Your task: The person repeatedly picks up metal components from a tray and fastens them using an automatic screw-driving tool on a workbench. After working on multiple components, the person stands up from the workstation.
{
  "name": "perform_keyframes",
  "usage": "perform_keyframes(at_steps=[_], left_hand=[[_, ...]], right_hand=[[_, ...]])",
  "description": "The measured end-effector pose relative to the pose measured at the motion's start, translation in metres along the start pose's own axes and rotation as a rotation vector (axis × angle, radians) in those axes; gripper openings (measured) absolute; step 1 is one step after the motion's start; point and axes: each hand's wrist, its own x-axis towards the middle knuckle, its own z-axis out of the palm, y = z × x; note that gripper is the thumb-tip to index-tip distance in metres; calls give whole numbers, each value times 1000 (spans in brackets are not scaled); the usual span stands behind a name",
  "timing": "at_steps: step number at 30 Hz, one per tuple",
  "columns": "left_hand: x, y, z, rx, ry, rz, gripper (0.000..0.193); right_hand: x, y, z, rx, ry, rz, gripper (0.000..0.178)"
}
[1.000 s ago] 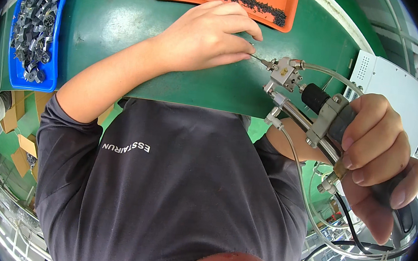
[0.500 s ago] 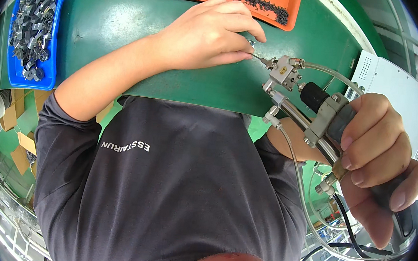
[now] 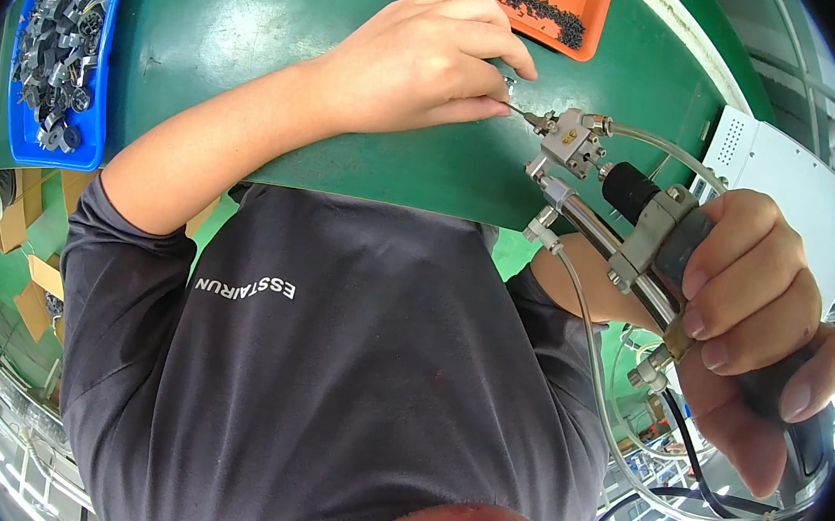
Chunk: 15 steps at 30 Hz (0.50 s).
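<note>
My right hand (image 3: 750,308) is wrapped round the dark grip of a dispensing gun (image 3: 632,226). Its metal valve block (image 3: 567,144) carries a thin needle that points left, toward my left hand (image 3: 436,66). The fingers of that hand are curled and pinched together over the green table (image 3: 346,168), close to the needle tip. A small shiny piece (image 3: 508,83) shows between the thumb side and the forefinger; most of it is hidden, and I cannot tell its kind.
An orange tray (image 3: 592,36) with tiny black pieces lies just beyond my left hand. At the far left stands a blue tray (image 3: 101,100) heaped with dark round parts and metal bits. A white box (image 3: 792,181) sits at the right. Clear hoses (image 3: 655,140) run from the gun.
The view has shifted slightly, so the blue tray sits a little farther left and up. Both hands and the gun keep nearly the same pose, with the needle still by the left fingertips.
</note>
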Motion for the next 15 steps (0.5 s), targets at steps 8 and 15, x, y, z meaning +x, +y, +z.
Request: perform_keyframes(at_steps=[8,15], left_hand=[[1,3,-5,-16,37,-3,24],[-4,4,-12,105,-73,-26,21]], right_hand=[[-10,18,-25,83,-70,-157,62],[-24,24,-51,114,-28,-145,57]])
